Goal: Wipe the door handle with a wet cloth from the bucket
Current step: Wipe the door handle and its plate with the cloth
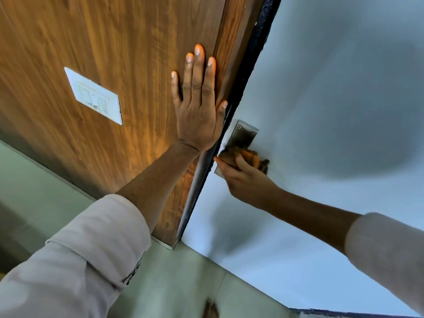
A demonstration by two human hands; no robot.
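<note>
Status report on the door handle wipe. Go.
Left hand flat on wood panel, fingers spread. Right hand presses cloth on handle plate; lever hidden under cloth. Bucket not in view. Nothing obstructing.

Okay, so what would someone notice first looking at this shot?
The left hand pressed flat, fingers spread, on the wood-grain panel in the middle of the frame. Just right of it, the right hand rubs an orange-brown cloth over the metal handle plate on the pale grey door.
</note>
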